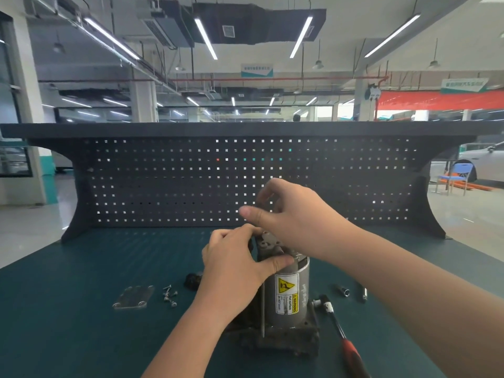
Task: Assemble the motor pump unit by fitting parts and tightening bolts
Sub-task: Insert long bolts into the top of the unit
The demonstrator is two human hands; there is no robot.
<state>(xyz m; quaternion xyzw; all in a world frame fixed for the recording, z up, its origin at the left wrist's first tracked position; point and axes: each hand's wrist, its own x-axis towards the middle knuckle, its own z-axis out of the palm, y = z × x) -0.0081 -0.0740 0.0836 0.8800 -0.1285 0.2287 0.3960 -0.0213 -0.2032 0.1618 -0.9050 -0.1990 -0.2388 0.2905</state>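
The motor pump unit stands upright on the green bench, a grey cylinder with a yellow warning label on a dark base. My left hand grips its upper part from the left, thumb across the front. My right hand hovers over the top of the unit, fingers curled and pinched; whatever they hold is hidden. A grey fitting shows on top between the hands.
A metal cover plate and several loose screws lie to the left, beside a small black part. A red-handled ratchet, a socket and an extension bar lie to the right. A perforated back panel closes off the bench.
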